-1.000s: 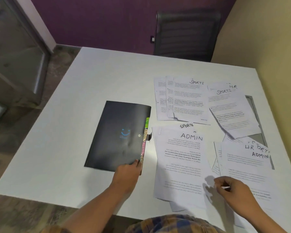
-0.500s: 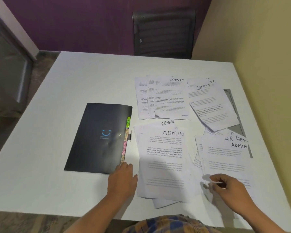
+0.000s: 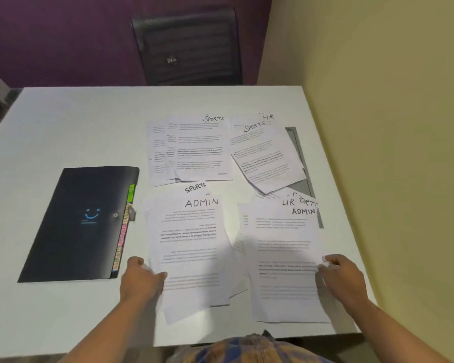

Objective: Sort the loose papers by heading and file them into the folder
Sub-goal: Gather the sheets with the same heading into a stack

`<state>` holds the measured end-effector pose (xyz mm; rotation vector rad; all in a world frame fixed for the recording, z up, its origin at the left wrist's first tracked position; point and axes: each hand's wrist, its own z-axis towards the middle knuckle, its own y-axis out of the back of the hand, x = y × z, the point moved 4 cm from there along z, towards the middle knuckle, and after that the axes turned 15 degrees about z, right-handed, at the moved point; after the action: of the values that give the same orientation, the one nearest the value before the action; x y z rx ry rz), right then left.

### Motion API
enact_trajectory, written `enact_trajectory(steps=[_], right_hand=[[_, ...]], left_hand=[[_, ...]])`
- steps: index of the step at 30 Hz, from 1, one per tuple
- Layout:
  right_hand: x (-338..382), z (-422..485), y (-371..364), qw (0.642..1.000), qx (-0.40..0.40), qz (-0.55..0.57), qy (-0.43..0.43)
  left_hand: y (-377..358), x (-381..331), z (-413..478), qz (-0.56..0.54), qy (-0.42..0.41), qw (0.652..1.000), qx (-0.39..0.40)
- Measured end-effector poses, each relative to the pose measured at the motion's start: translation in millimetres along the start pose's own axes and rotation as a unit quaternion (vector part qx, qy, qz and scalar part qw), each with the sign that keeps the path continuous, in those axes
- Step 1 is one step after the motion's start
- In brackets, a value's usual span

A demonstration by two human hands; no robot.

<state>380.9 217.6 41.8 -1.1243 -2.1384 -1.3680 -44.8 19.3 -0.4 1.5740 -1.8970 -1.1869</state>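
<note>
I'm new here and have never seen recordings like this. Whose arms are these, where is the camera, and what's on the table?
There is no machine here: a person works with bare hands, and the picture comes from a wide-angle camera worn on their head, looking forward and down. On the white table lies a closed black folder with coloured tabs along its right edge, and beside it loose piles of papers with handwritten headings: SPORTS, HR, ADMIN. The left hand grips the left edge of the near-left pile, topped by an ADMIN sheet. The right hand pinches the right edge of the near-right pile, also topped ADMIN. A dark chair stands beyond the table.
</note>
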Motion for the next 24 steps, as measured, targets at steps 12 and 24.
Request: enact_trajectory(steps=[12,24], right_hand=[[-21,20,-1,0.984,0.046,-0.172,-0.005],[-25,28,-8,0.99,0.022,-0.132,-0.045]], left_hand=[[-7,-23,-23,-0.016,0.053,0.998,-0.032],[-4,-38,-19,0.018,0.031,0.999,-0.036]])
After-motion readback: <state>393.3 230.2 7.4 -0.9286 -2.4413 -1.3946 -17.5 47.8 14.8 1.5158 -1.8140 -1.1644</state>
